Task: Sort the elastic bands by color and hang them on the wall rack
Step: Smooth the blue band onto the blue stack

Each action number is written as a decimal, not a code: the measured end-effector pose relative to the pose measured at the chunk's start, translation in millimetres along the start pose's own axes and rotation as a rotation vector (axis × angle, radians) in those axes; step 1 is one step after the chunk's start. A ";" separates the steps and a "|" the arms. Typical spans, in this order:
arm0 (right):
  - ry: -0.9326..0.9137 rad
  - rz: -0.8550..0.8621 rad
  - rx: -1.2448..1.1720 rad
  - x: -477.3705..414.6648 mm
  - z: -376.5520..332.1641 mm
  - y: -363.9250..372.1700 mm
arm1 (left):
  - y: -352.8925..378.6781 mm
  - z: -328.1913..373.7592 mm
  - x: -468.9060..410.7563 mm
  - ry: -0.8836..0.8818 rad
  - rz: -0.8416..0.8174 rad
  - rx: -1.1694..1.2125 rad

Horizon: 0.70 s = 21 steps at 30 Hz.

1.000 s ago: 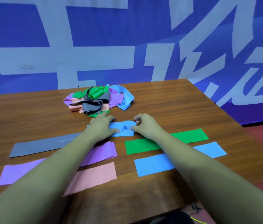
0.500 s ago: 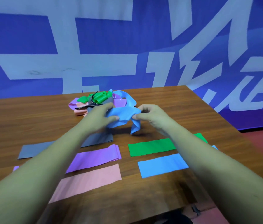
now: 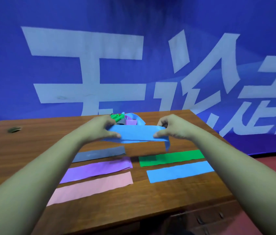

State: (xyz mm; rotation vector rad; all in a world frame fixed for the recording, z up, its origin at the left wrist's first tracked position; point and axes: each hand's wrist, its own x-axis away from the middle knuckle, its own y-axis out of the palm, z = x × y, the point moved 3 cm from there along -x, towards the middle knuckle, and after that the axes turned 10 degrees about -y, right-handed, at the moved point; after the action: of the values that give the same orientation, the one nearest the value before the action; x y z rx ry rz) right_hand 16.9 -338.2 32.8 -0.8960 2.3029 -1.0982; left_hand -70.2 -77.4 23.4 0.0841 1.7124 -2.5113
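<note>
above the wooden table (image 3: 32, 146), the two hands hold a blue band (image 3: 137, 135) stretched flat between them, clear of the tabletop. the left hand (image 3: 100, 129) pinches its left end and the right hand (image 3: 171, 128) its right end, with a loose tail drooping below the right. the unsorted pile (image 3: 127, 120) sits mostly hidden behind them; only scraps of green, purple and blue show. the forearms cover the left ends of the grey band (image 3: 100, 153), purple band (image 3: 96, 170) and pink band (image 3: 91, 185), and the right ends of the green band (image 3: 171, 157) and the laid blue strip (image 3: 179, 171). a small dark object (image 3: 14, 129) at the table's far left is too blurred to make out.
</note>
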 end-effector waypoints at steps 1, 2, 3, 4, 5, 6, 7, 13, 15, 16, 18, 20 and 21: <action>-0.004 -0.019 0.040 4.1 -0.9 0.2 | -1.4 -1.4 5.6 0.014 -0.021 -0.006; -0.010 -0.042 0.069 8.0 -1.9 1.0 | -2.6 -2.4 10.6 0.014 -0.041 -0.009; -0.014 -0.064 0.085 11.8 -2.4 2.1 | -3.5 -4.3 14.5 0.011 -0.054 -0.021; -0.012 -0.083 0.091 15.4 -2.6 3.2 | -4.7 -4.2 18.9 -0.002 -0.066 -0.032; -0.004 -0.102 0.098 18.0 -1.2 4.4 | -5.1 -5.9 21.4 -0.013 -0.070 -0.039; 0.003 -0.120 0.105 21.7 -0.8 5.5 | -6.0 -7.2 24.6 -0.027 -0.067 -0.029; 0.009 -0.135 0.104 25.1 0.7 6.5 | -6.9 -8.5 27.3 -0.033 -0.061 -0.002; 0.065 -0.119 -0.058 44.1 16.8 8.2 | -4.8 -13.9 41.2 -0.090 -0.002 0.345; 0.118 -0.104 -0.167 50.2 25.4 9.9 | 0.7 -15.3 45.7 -0.159 0.009 0.555; 0.150 -0.095 -0.243 53.9 29.3 11.1 | 3.7 -16.8 47.7 -0.204 0.011 0.666; 0.200 -0.067 -0.411 61.3 37.0 13.1 | 10.3 -22.2 50.2 -0.293 0.001 0.866; 0.248 -0.021 -0.596 67.8 44.3 14.7 | 16.0 -26.3 52.5 -0.350 -0.037 0.991; 0.267 0.005 -0.700 70.6 48.5 15.7 | 19.6 -28.5 52.7 -0.369 -0.055 1.008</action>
State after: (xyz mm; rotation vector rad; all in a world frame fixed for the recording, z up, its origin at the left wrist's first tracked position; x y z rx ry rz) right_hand -8.1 -406.0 -15.8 -1.0201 2.9783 -0.4011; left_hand -120.6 -60.7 -10.5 -0.3291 0.2324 -2.8987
